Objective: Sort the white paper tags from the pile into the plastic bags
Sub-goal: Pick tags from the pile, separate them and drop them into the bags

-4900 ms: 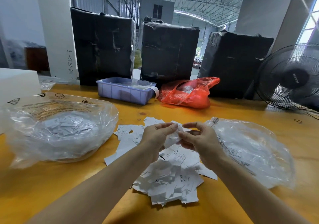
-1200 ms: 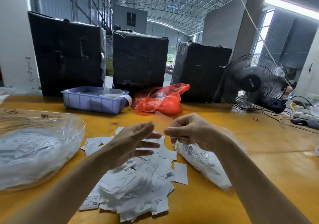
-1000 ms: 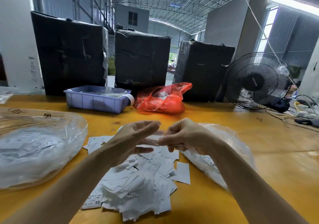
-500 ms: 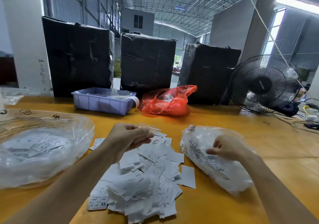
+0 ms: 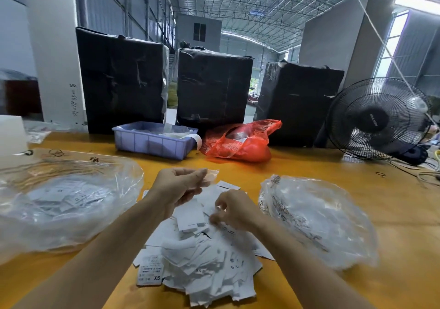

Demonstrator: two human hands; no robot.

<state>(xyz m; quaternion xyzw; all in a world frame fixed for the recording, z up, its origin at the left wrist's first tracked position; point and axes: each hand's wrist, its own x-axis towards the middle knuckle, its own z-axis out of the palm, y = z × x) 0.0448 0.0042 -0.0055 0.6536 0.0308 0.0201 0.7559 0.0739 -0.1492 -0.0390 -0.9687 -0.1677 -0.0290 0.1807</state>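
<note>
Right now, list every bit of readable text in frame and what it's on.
"XS": tag at the pile's front left edge.
"XS": smaller tag in the pile.
"S" and "L": tags on the pile's right.
Handwritten numbers on the white pillar: too blurred.
Fan hub label: too small.
Print on the right plastic bag and on tags in the left plastic bag: unreadable.

we are losing the left plastic bag [image 5: 59,201] past the frame's left edge — the right hand [image 5: 232,210] is blurring, its fingertips' hold on the tag pile [image 5: 202,261] unreadable.
</note>
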